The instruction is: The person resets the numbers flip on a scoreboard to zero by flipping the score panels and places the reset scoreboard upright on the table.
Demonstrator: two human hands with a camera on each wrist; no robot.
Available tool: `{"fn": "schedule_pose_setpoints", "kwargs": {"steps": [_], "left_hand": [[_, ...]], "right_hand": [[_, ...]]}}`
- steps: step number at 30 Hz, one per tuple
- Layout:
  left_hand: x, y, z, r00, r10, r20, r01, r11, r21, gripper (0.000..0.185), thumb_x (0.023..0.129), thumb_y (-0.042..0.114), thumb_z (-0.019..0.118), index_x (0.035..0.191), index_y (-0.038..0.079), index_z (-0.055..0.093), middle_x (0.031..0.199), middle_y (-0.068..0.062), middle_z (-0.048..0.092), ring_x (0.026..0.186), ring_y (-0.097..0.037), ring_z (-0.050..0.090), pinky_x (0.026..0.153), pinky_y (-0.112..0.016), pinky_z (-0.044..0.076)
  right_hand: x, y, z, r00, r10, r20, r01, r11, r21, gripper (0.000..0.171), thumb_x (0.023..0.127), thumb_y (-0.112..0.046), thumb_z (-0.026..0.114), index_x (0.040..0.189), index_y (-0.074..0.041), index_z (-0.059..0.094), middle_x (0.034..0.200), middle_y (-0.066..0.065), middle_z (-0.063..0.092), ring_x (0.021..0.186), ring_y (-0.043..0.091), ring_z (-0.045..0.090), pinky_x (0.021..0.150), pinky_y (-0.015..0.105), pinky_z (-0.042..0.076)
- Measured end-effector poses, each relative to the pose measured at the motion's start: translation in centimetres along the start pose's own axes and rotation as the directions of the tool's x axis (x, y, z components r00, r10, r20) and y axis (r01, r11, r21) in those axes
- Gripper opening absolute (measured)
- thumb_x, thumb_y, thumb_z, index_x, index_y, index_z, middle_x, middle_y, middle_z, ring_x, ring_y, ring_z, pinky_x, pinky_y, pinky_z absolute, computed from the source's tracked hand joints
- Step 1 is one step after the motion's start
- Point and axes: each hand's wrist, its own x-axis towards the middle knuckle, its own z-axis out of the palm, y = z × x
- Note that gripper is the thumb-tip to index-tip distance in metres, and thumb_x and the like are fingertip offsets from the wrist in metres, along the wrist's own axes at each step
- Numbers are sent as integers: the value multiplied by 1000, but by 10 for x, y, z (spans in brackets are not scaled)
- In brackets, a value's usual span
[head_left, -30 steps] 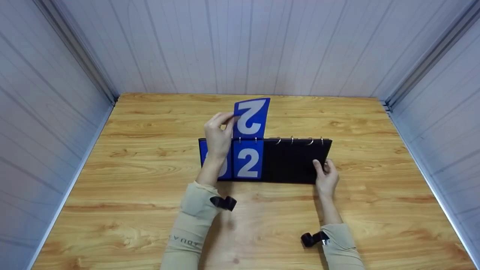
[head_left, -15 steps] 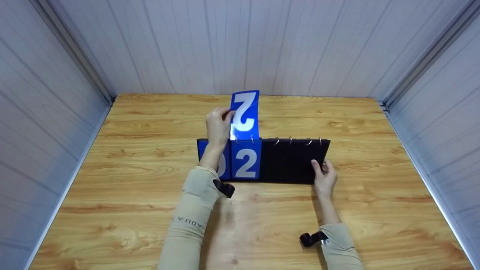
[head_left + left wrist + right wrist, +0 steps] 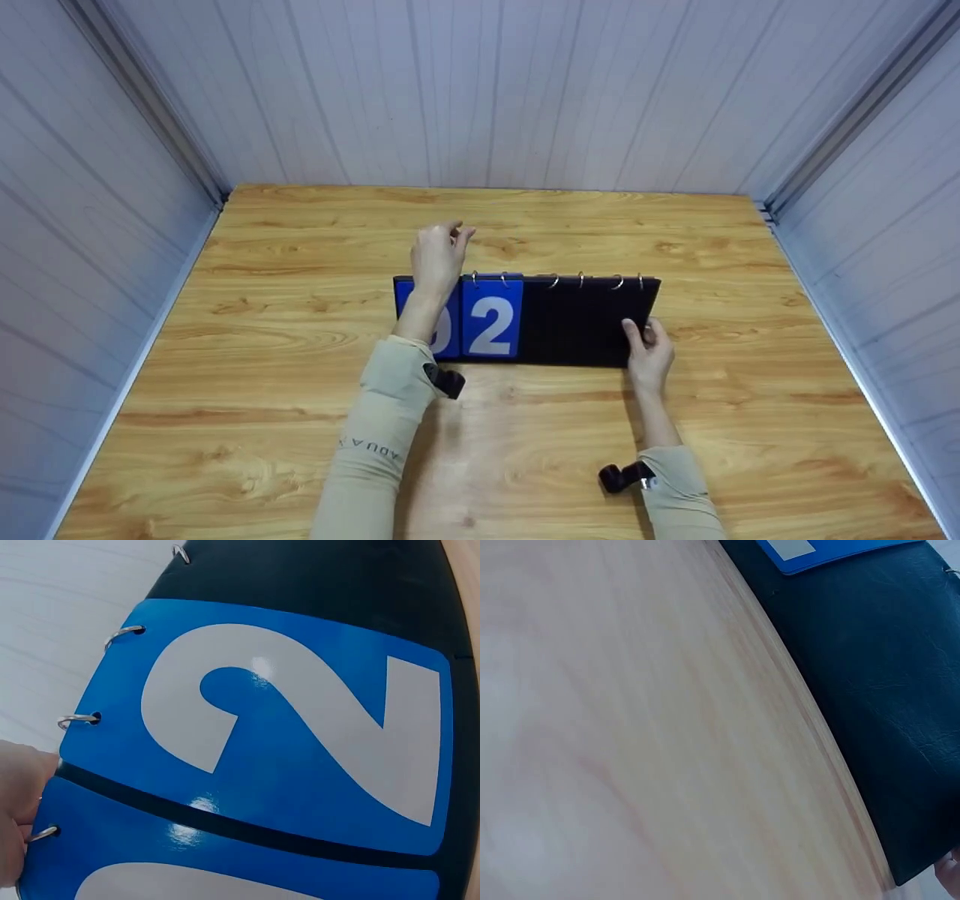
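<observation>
A black flip scoreboard [image 3: 577, 322] stands on the wooden table [image 3: 525, 450]. At its left hang two blue number cards from metal rings [image 3: 596, 281]; the card with a white 2 [image 3: 491, 324] shows in full, while my left wrist covers part of the one beside it. My left hand [image 3: 437, 255] hovers just above the board's top edge with relaxed fingers, holding nothing. My right hand [image 3: 649, 352] grips the board's lower right corner, thumb on the front face. In the left wrist view the 2 card [image 3: 285, 735] fills the frame. The right wrist view shows the black board [image 3: 870, 675] and bare table [image 3: 630, 727].
White panelled walls [image 3: 487, 90] close in the table at the back and on both sides. The right half of the board's face is plain black with no cards on its rings. Bare wood lies in front of and behind the board.
The raised blue card that my left hand held above the board has gone over the top and out of sight. That hand has let go. My right hand has stayed on the corner.
</observation>
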Motion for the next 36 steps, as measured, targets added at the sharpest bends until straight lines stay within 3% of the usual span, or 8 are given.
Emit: {"fn": "schedule_pose_setpoints", "kwargs": {"steps": [4, 10, 16, 20, 23, 31, 36], "left_hand": [[-11, 1, 0, 989, 88, -118, -93, 995, -37, 21, 85, 17, 61, 95, -1, 66, 87, -12, 64, 80, -23, 60, 66, -32, 49], [-33, 4, 1, 937, 170, -306, -221, 965, -140, 14, 85, 7, 59, 95, -2, 64, 92, -11, 61, 88, -23, 56, 77, -29, 46], [-63, 6, 4, 896, 191, -401, -290, 935, -202, 15, 82, 1, 60, 97, -2, 62, 95, -12, 59, 91, -23, 55, 80, -31, 45], [-81, 7, 8, 878, 198, -435, -318, 921, -224, 17, 81, 0, 60, 98, -2, 61, 99, -12, 58, 95, -24, 53, 85, -33, 42], [-95, 6, 13, 885, 175, -432, -305, 918, -252, 18, 82, 1, 60, 100, -3, 60, 101, -12, 57, 97, -24, 52, 86, -33, 41], [-125, 1, 26, 940, 30, -339, -134, 948, -288, 25, 81, 7, 63, 103, -5, 57, 99, -13, 56, 95, -23, 53, 85, -32, 43], [-133, -2, 33, 961, -53, -272, -47, 935, -350, 29, 80, 8, 66, 104, -5, 56, 95, -12, 56, 89, -21, 54, 80, -27, 46]], "right_hand": [[0, -1, 0, 1000, 9, -4, -9, 1000, 4, 15, 79, 1, 64, 82, 13, 56, 60, 15, 56, 50, 6, 46, 48, 13, 36], [0, -3, -1, 1000, 29, -7, -29, 999, 25, 16, 79, 0, 64, 84, 13, 56, 60, 9, 55, 51, 6, 46, 48, 13, 37], [0, -3, -1, 1000, 15, 0, -15, 999, 35, 14, 79, 2, 63, 84, 14, 56, 61, 14, 57, 52, 7, 47, 49, 13, 37], [0, -4, -2, 1000, -11, 4, 11, 1000, 0, 14, 80, 1, 63, 83, 13, 56, 63, 21, 58, 52, 11, 48, 48, 13, 37], [-1, -4, -2, 1000, -25, 3, 25, 999, -28, 15, 80, 0, 63, 82, 13, 56, 63, 24, 57, 50, 14, 47, 47, 12, 36], [0, -3, -2, 1000, 8, -3, -8, 1000, 12, 14, 79, 2, 63, 84, 13, 57, 66, 18, 60, 55, 8, 53, 50, 13, 39], [-1, -2, -3, 1000, 8, -5, -8, 1000, 12, 14, 79, 2, 63, 84, 13, 56, 65, 17, 59, 53, 6, 50, 49, 13, 38]]}}
